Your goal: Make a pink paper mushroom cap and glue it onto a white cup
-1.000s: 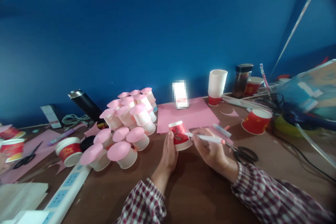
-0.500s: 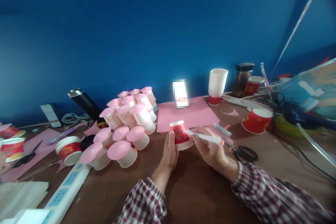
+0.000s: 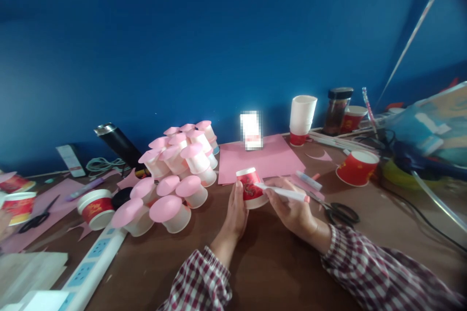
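Left hand (image 3: pixel 235 214) grips inverted red cup (image 3: pixel 251 187); right hand (image 3: pixel 292 206) grasps pen (image 3: pixel 282 193), tip at cup wall. Advice: brace cup firmly, light strokes.

Counting now: two pairs of black-handled scissors, one far left (image 3: pixel 38 218), one right (image 3: pixel 339 213). Two bare hands, left (image 3: pixel 235 214) and right (image 3: pixel 292 209). One white power strip (image 3: pixel 91 267) near left. One dark-lidded glass jar (image 3: pixel 337 111) far right.

No legible text anywhere, only an unreadable gold motif on the red paper cup (image 3: pixel 251 187)
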Motion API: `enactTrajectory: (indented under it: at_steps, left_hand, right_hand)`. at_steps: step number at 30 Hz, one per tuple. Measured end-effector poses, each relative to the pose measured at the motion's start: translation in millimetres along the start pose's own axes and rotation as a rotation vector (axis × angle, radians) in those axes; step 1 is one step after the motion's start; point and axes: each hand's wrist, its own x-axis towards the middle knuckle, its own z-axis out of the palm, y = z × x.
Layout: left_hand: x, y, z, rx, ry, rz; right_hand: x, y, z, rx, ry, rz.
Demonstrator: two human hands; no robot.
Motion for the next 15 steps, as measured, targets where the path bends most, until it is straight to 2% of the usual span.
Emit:
enactTrajectory:
  at_steps: [8,15]
  left_hand:
    - [0.5,-1.2,0.0,-0.024,0.001,-0.022]
    - [-0.3,1.6,-0.3,-0.014,0.011,-0.032]
  right_hand:
    - [2.3,1.7,-1.5,0.019,0.050,-0.006]
    - [1.1,-1.1,-1.4,0.042,0.000,-0.004]
